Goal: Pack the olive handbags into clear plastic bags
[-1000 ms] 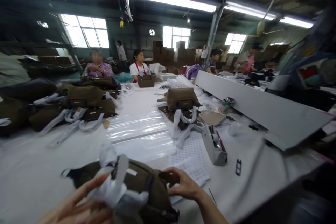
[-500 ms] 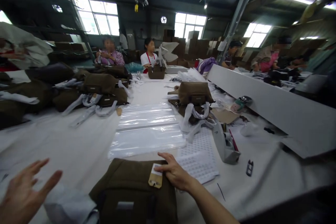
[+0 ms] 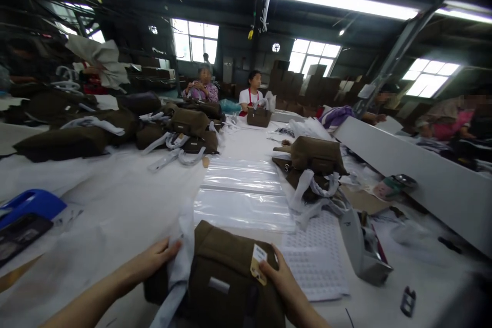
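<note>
So from my remote seat, the head cam was looking down at an olive-brown bag [image 3: 226, 277] lying flat on the white table [image 3: 107, 205], right at the near edge in front of the wearer. Left hand [image 3: 159, 259] was on the bag's left side, fingers curled together around the white wrapped strap [image 3: 180, 261] that ran down that edge. Right hand [image 3: 282, 282] lay on the bag's right side, thumb tip pressing on the small tan hang tag [image 3: 258, 264] with a white sticker on it; the other fingers were closed together along the bag's edge, as far as I could see.

Just beyond the bag was a stack of clear plastic bags [image 3: 244, 195] laid flat, and to the right of that a white sticker sheet [image 3: 315, 261], partly tucked beside the bag. A grey tape dispenser [image 3: 363, 246] stood near the sheet, and a small black clip [image 3: 408, 300] lay further right. Another brown bag [image 3: 317, 154] with white straps sat mid-table, and a whole pile of bags [image 3: 115, 123] was off to the left. A blue object [image 3: 33, 202] was at the far left edge. Two co-workers [image 3: 226, 87] were at the far end of the table, one with a bag in front of them.
</note>
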Demonstrator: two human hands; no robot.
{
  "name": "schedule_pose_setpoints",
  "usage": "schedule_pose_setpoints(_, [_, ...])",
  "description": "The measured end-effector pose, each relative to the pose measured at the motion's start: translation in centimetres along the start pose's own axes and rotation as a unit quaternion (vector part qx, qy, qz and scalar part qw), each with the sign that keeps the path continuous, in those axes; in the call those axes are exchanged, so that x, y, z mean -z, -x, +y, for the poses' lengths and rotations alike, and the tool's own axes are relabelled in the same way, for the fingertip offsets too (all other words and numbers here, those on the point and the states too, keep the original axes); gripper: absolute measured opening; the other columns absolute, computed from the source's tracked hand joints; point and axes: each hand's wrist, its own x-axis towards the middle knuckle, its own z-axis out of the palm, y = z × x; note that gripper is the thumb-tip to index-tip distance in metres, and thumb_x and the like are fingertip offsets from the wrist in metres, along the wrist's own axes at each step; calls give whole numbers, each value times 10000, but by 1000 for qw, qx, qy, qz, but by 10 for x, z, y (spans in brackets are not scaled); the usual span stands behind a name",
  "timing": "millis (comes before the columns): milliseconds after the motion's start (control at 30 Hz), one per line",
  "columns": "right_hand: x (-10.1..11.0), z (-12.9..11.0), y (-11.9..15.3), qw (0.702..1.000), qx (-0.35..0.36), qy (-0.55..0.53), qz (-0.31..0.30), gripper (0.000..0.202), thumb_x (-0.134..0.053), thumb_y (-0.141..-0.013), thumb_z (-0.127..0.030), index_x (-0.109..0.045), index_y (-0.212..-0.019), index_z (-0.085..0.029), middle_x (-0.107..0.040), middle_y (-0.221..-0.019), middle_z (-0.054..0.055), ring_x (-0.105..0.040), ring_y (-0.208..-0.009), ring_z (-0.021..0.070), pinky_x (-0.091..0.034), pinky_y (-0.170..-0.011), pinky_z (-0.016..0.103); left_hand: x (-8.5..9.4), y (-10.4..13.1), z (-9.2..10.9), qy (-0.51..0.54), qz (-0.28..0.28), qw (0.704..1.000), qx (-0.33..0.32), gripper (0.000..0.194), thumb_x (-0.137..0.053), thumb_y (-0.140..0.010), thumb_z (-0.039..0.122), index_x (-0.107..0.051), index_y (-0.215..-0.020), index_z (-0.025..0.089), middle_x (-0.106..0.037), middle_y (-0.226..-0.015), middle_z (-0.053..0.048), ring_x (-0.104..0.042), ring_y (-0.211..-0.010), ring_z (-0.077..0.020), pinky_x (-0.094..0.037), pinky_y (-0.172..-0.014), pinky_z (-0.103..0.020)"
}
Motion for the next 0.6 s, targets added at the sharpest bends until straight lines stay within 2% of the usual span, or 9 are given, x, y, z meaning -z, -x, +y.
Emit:
schedule_pose_setpoints(67, [5,-17,-19,998,49,14,-29,885,-734,-623,-407,-268,-1345,-194,-518,-1254,111,-529,-1113,259,-366,-1007,428,-4,-7,3,-4,-59,998,-22,568,-514,-748,607,-596,-1098,167,-651,-1026,-76,-560,-1012,-292,-419,-936,-385])
schedule_pose_setpoints(133, [10,-34,-43,989,136,39,-48,944,-774,-559,-375,-277,-1342,-199,-481,-1283,107,-504,-1135,261,-358,-1010,424,-12,-13,-2,-17,-94,993,-67,575,-541,-762,549,-515,-1194,170,-574,-1182,-82,-493,-1123,-278,-389,-974,-353])
schedule_pose_setpoints(200, [14,-43,-64,972,218,64,-58,986,-804,-493,-354,-303,-1327,-195,-450,-1299,106,-461,-1172,266,-320,-1033,425,-26,-18,-17,-29,-81,990,-110,647,-562,-761,495,-397,-1287,157,-457,-1313,-107,-432,-1192,-274,-383,-985,-344])
schedule_pose_setpoints(267, [17,-41,-72,961,257,72,-66,984,-804,-479,-358,-312,-1313,-185,-449,-1286,109,-443,-1183,269,-302,-1039,430,-41,-17,-37,-48,-36,987,-148,711,-556,-764,463,-300,-1334,124,-370,-1369,-145,-398,-1222,-280,-358,-1012,-363])
schedule_pose_setpoints(333, [21,-31,-66,961,256,70,-80,971,-796,-492,-358,-299,-1308,-191,-460,-1267,110,-453,-1170,270,-319,-1025,435,-54,-8,-57,-87,3,981,-174,703,-531,-781,444,-274,-1344,110,-318,-1392,-156,-354,-1255,-284,-288,-1062,-382])
schedule_pose_setpoints(433, [26,-15,-38,965,236,63,-101,971,-800,-493,-324,-279,-1306,-220,-472,-1259,97,-471,-1155,268,-354,-1003,428,-59,12,-73,-140,8,975,-170,645,-513,-788,388,-296,-1345,146,-254,-1430,-125,-282,-1300,-281,-241,-1091,-374])
schedule_pose_setpoints(500, [27,-11,-22,967,225,54,-104,959,-796,-502,-300,-273,-1303,-238,-478,-1259,90,-480,-1148,267,-370,-993,428,-55,22,-71,-165,2,974,-158,608,-532,-750,339,-372,-1314,179,-262,-1430,-99,-272,-1306,-287,-250,-1090,-377])
schedule_pose_setpoints(600, [22,-16,-15,971,214,32,-101,945,-793,-499,-283,-278,-1290,-242,-507,-1228,92,-502,-1126,281,-392,-972,450,-45,20,-55,-200,40,970,-133,553,-620,-605,300,-559,-1146,200,-412,-1330,-92,-340,-1256,-335,-271,-1079,-429])
